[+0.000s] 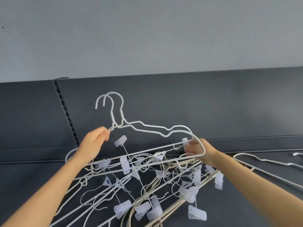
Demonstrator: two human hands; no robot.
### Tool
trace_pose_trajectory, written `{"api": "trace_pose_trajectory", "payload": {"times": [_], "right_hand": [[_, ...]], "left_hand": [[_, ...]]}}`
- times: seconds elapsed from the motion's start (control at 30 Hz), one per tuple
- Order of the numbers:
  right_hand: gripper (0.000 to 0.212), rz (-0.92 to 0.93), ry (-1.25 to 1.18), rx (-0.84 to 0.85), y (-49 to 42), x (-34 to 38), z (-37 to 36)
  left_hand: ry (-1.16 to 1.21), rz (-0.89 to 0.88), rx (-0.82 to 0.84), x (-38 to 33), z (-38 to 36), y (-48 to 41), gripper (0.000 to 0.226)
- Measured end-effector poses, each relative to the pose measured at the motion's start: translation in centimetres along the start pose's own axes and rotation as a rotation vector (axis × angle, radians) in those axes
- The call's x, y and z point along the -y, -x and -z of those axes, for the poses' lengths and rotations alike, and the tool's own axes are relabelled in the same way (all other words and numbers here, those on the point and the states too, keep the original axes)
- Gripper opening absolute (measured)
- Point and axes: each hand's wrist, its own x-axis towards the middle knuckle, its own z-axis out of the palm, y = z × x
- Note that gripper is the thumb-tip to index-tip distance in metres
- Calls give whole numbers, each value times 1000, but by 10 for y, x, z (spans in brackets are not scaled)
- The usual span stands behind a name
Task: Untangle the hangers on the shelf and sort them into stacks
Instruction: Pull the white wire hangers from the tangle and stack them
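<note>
step: freeing two white wire hangers (147, 128), raised above the tangled pile (147, 185) on the shelf (32, 177) | left hand (95, 141) pinches the neck base | right hand (199, 151) grips the right corner | tip: lift slowly, easing snagged clips (125, 164) loose

Two white wire hangers (121, 112) stand upright and nested together, hooks curling left, raised above a tangled pile of hangers (186, 193) lying on the dark shelf (32, 177). The pile mixes white and cream frames with translucent plastic clips (125, 164). Another white hanger (260, 159) lies apart at right.
</note>
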Motion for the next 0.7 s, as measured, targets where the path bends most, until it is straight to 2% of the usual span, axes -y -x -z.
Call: {"api": "trace_pose_trajectory", "payload": {"times": [0.13, 0.27, 0.33, 0.5, 0.7], "right_hand": [[24, 22, -181, -59, 0, 3, 1], [11, 22, -372, -18, 4, 10, 5], [11, 0, -449, -23, 3, 11, 8], [16, -18, -431, 10, 8, 14, 15], [18, -20, -454, 0, 11, 16, 16]], "left_hand": [[42, 33, -7, 9, 2, 1, 35], [68, 86, 40, 16, -2, 3, 37], [98, 144, 55, 19, -4, 2, 38], [213, 299, 48, 28, -7, 4, 41], [191, 342, 28, 25, -13, 4, 45]]}}
